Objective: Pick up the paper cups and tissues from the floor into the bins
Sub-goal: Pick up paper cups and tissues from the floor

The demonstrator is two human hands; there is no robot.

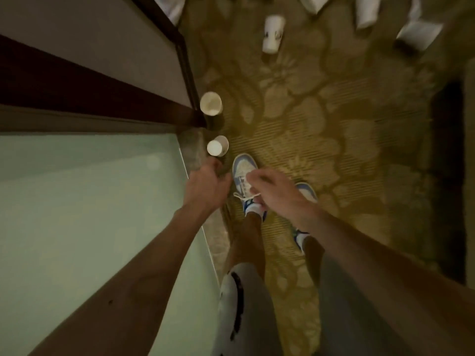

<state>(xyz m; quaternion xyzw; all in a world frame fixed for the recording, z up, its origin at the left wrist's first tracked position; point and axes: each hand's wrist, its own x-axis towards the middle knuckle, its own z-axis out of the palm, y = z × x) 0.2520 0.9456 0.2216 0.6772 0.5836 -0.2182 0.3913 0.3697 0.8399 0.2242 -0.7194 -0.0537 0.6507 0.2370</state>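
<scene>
Hovering low with the left hand (208,181), loosely curled, nothing in it, just near of the cup (218,149) standing on end on the floor (321,129), dead ahead. Hanging right of that, the right hand (270,188), loose, empty, over a shoe (241,168). Left clearly nearer.

I see gold floral carpet (321,119) covering the floor, dim warm light. Near left: pale green panel (90,201). Farther left: dark wood trim (77,86), grey wall (90,34). Dark strip (447,150) at right.
</scene>
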